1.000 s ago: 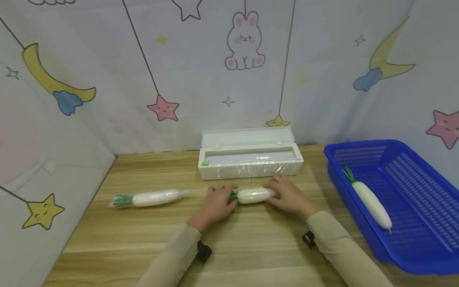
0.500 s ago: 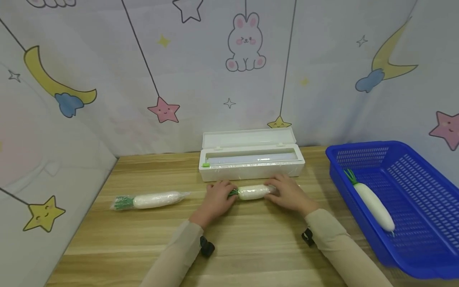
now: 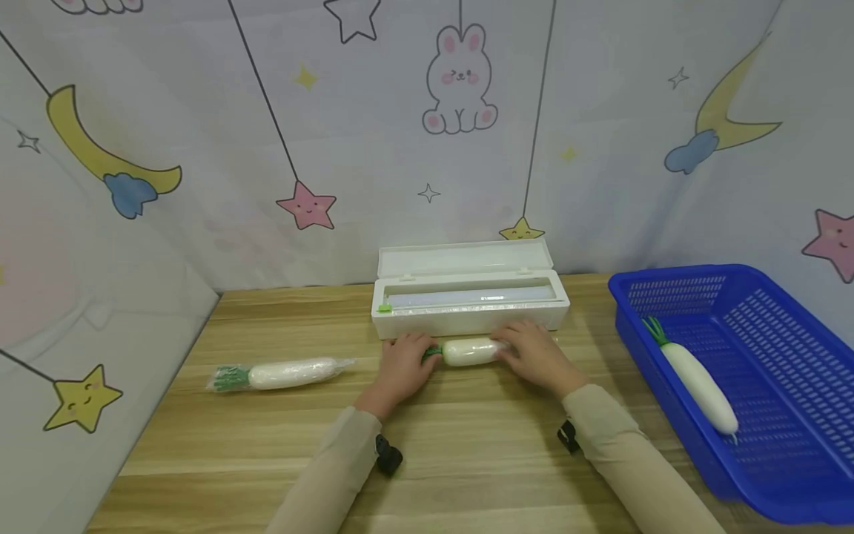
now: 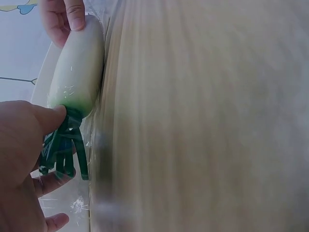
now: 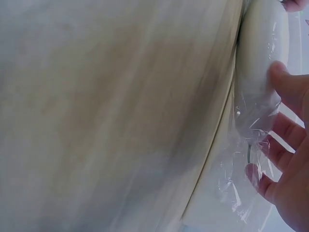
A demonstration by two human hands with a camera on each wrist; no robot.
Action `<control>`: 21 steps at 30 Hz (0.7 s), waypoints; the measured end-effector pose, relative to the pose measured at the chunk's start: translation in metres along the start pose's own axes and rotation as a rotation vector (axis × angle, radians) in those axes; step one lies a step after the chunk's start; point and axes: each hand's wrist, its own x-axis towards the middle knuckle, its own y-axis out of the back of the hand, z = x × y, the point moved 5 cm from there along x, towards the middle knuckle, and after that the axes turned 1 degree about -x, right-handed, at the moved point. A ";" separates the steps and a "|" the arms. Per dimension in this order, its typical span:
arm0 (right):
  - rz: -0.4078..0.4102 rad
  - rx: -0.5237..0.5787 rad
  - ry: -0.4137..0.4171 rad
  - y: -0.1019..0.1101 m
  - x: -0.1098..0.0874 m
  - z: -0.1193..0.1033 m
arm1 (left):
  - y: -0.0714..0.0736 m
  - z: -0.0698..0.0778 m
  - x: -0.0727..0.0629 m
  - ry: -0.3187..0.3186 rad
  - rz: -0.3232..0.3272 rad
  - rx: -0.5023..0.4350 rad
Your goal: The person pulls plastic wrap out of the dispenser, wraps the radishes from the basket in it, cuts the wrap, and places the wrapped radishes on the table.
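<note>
A white radish [image 3: 469, 352] with green leaves lies crosswise in front of the white cling film dispenser [image 3: 427, 324], with clear film around it. My left hand [image 3: 403, 365] holds the leaf end; in the left wrist view its thumb [image 4: 55, 116] presses where the green leaves [image 4: 67, 145] meet the root. The right hand [image 3: 534, 356] grips the tip end. Crinkled film [image 5: 236, 179] trails past the tip beside the fingers in the right wrist view. To the left, another radish [image 3: 283, 374] lies wrapped in film.
A blue plastic basket [image 3: 674, 408] stands at the right, with an unwrapped radish [image 3: 700, 386] inside along its left wall. The dispenser's lid [image 3: 465, 259] is raised, showing the film roll [image 3: 467, 298]. Behind the wooden table [image 3: 467, 460] hangs a printed curtain [image 3: 373, 141].
Both hands have moved the radish away from me, closer to the dispenser's front, and the film between them has shortened. The other radishes and the basket have stayed in place.
</note>
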 end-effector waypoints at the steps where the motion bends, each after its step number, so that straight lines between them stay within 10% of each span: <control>1: 0.001 0.000 -0.002 0.000 0.001 0.000 | 0.000 0.000 0.000 0.000 0.005 0.005; 21: 0.031 -0.045 -0.032 -0.002 0.008 0.000 | -0.001 -0.002 0.006 0.039 0.058 0.082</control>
